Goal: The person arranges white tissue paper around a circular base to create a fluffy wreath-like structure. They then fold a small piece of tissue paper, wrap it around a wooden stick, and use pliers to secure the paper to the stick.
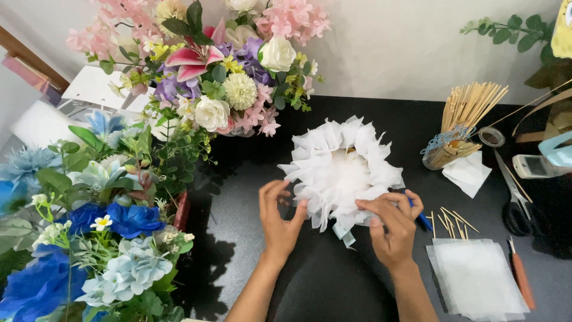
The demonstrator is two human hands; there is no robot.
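Observation:
A white ruffled paper flower (342,167) lies on the black table (322,286), its petals fanned around a pale centre. My left hand (279,217) touches its lower left petals with the fingers apart. My right hand (392,220) pinches the lower right petals, and a blue-tipped tool (422,218) pokes out beside its fingers. A folded paper piece hangs below the flower between my hands.
Pink and purple bouquet (220,71) at back left, blue and white bouquet (89,220) at front left. Jar of wooden skewers (459,122), tape roll (491,137), scissors (517,200), loose skewers (451,219), stack of white paper squares (476,277) and an orange-handled tool (521,275) at right.

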